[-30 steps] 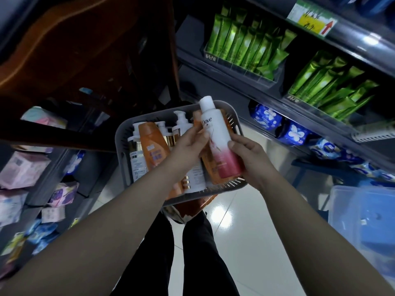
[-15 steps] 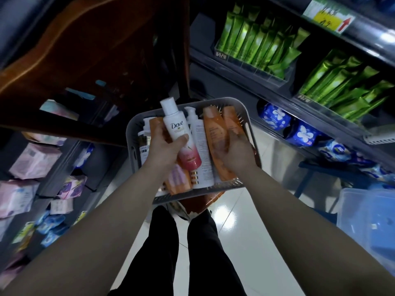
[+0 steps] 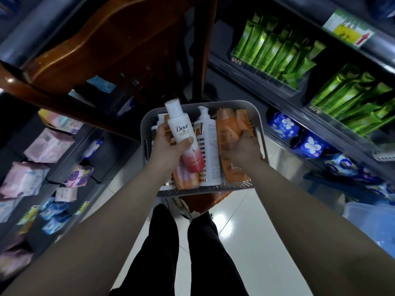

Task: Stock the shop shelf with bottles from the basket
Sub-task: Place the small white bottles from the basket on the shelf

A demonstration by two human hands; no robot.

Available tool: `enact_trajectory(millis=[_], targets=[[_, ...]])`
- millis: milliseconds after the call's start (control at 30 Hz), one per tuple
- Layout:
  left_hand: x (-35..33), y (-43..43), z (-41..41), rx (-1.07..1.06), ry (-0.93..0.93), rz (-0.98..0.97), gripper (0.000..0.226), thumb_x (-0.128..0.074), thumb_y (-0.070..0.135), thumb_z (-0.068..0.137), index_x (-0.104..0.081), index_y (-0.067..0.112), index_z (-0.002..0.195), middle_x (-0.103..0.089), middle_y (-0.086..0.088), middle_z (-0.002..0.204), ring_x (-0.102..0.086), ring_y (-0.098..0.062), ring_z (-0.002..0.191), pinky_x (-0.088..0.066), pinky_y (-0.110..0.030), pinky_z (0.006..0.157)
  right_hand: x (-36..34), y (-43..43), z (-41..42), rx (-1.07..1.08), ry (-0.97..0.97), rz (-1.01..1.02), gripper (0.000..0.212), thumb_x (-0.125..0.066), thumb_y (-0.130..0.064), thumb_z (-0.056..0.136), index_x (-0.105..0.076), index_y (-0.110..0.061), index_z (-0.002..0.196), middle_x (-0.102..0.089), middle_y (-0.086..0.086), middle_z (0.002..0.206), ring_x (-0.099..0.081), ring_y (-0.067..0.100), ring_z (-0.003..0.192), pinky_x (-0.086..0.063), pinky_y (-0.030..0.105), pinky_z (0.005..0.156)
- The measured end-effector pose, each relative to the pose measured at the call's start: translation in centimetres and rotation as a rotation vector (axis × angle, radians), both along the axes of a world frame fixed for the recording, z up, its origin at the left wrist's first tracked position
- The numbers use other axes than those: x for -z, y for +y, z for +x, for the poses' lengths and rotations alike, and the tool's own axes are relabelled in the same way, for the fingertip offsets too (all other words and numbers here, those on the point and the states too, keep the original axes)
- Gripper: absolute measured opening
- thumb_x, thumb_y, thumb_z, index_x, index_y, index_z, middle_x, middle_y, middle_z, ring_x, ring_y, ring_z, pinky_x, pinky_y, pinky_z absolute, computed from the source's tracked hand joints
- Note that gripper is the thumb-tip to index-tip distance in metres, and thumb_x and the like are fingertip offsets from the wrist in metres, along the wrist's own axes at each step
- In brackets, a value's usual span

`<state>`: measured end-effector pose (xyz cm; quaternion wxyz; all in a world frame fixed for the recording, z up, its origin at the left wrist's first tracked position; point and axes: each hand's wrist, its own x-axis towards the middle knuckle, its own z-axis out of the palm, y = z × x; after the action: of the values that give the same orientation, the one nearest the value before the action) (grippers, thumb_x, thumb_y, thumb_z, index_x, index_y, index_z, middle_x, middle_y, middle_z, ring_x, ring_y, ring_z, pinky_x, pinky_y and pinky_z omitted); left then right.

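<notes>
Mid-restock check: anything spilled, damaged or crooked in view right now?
No spill or damage shows. The left hand holds the white-and-pink Dove bottle intact. Only oddity: the end green tubes on the right-hand shelf slump sideways beside the upright row.

On my feed the right shelf (image 3: 277,94) carries two clear trays of green tubes (image 3: 271,45), standing in rows. The shelf below it holds blue packs (image 3: 283,124) lying side by side. The left shelves (image 3: 70,157) hold pink packs (image 3: 48,145), too blurred for me to read. A grey basket (image 3: 205,190) rests on something brown (image 3: 218,198) that I cannot identify. In it lie orange bottles (image 3: 224,129) and a white pump bottle (image 3: 208,150), packed touching. A blue bin (image 3: 372,221) stands on the pale tiled floor (image 3: 235,221) at right.
</notes>
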<state>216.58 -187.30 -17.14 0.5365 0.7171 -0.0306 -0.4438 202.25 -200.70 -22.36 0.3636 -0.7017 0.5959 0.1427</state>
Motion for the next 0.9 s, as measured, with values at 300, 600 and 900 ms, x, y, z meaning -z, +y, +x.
enact_trajectory(millis=[300,600,900], targets=[[-2.3,1.5,0.3,0.001,0.018,-0.022,0.054,-0.065,0.008,0.087,-0.041,0.02,0.134,-0.065,0.001,0.115,-0.066,-0.015,0.101,-0.055,-0.039,0.084,-3.2,0.0,-1.6,-0.021,-0.083,-0.049,0.062,-0.065,-0.044,0.079,-0.044,-0.023,0.133,-0.064,0.006,0.107,-0.062,0.031,0.099,-0.048,0.037,0.08],[-4.6,3.0,1.0,0.036,-0.023,-0.025,0.043,-0.068,0.013,0.086,-0.054,0.019,0.127,-0.067,-0.003,0.116,-0.067,-0.022,0.102,-0.054,-0.048,0.089,-6.0,0.7,-1.9,0.037,-0.249,-0.012,0.055,-0.064,-0.026,0.086,-0.045,-0.023,0.137,-0.063,0.005,0.117,-0.061,0.028,0.102,-0.046,0.032,0.083],[-11.1,4.5,0.9,0.07,0.116,-0.235,0.018,-0.048,0.01,0.097,-0.057,0.014,0.112,-0.07,-0.006,0.096,-0.068,-0.021,0.085,-0.056,-0.034,0.074,-14.5,2.9,0.9,0.15,-0.85,0.468,0.041,-0.069,-0.008,0.084,-0.059,-0.026,0.12,-0.072,0.007,0.1,-0.071,0.025,0.087,-0.057,0.04,0.075]])
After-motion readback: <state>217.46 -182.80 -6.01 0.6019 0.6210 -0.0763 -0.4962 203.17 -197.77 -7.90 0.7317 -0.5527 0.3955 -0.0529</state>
